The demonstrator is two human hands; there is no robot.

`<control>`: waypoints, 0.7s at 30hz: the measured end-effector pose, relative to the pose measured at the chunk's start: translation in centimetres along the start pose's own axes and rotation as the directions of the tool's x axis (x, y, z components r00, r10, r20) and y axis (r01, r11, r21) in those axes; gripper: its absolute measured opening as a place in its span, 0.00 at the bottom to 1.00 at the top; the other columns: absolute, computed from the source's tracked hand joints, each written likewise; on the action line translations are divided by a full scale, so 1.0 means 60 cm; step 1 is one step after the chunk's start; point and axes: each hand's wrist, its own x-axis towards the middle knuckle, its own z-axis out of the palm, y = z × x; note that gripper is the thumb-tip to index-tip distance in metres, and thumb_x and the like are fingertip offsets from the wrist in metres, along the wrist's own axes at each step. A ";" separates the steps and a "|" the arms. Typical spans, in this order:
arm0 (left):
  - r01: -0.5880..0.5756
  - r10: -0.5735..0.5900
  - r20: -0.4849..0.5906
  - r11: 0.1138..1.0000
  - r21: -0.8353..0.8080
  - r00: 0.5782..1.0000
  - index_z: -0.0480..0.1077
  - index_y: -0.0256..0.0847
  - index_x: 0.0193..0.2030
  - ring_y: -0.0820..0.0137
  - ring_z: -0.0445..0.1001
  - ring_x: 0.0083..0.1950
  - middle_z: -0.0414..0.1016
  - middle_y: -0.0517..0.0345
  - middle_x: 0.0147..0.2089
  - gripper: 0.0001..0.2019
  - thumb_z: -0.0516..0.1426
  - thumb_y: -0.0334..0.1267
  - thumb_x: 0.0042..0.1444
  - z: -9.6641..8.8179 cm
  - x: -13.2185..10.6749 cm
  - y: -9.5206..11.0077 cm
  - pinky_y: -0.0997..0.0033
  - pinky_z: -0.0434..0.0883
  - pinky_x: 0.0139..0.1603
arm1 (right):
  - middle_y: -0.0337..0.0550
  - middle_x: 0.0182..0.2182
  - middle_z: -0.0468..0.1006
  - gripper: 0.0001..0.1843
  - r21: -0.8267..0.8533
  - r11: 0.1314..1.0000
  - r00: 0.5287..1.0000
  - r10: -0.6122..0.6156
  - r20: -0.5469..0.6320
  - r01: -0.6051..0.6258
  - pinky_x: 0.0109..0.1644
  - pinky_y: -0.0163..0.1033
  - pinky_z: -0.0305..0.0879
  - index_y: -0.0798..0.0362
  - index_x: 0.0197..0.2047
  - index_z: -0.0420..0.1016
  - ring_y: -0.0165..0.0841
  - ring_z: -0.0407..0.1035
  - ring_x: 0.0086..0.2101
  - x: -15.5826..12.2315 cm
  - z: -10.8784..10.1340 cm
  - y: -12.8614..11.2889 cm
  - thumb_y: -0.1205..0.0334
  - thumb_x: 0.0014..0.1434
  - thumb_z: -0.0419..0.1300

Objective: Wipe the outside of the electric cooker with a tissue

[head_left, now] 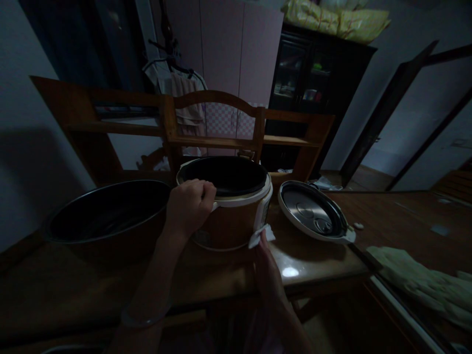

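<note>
Head view shows the cooker point(226, 227) at mid-frame on the desk point(313, 263), the grip of the left hand point(189, 207) clenched on its rim. Right hand point(267, 270) grasps a white cloth point(268, 232) against its side.

Both forearms point(160, 278) point(289, 319) reached in over the worktop's point(217, 278) front edge. Left hand point(190, 206) sat higher and farther in, fingers curled in a grip, knuckles up. Right hand point(267, 268) was lower, nearer that edge, turned edge-on, fingers nearly straight, pinched together, pointing forward.
</note>
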 end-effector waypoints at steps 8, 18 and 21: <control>-0.004 0.004 0.005 1.000 0.017 1.000 0.76 0.41 0.33 0.62 0.77 0.39 0.80 0.52 0.35 0.23 0.43 0.41 0.67 0.001 0.001 -0.001 0.62 0.67 0.40 | 0.47 0.71 0.58 0.40 -0.229 0.973 0.999 -0.040 -0.010 0.036 0.68 0.53 0.60 0.48 0.76 0.41 0.39 0.53 0.70 -0.025 0.028 0.054 0.48 0.69 0.56; 0.013 -0.013 0.019 1.000 0.017 1.000 0.76 0.40 0.32 0.62 0.78 0.39 0.80 0.51 0.35 0.23 0.42 0.43 0.66 0.001 0.002 0.001 0.62 0.67 0.41 | 0.48 0.76 0.37 0.39 -0.666 0.695 0.963 -0.185 0.196 0.270 0.73 0.59 0.49 0.50 0.77 0.25 0.40 0.34 0.74 -0.102 0.138 0.060 0.55 0.75 0.47; 0.014 -0.014 0.019 1.000 0.011 1.000 0.76 0.40 0.33 0.62 0.78 0.40 0.81 0.51 0.36 0.23 0.42 0.43 0.66 0.001 0.001 0.000 0.63 0.67 0.41 | 0.52 0.76 0.36 0.43 -0.743 0.572 0.937 -0.172 0.304 0.346 0.72 0.63 0.51 0.51 0.77 0.22 0.47 0.35 0.73 -0.130 0.170 0.082 0.58 0.73 0.51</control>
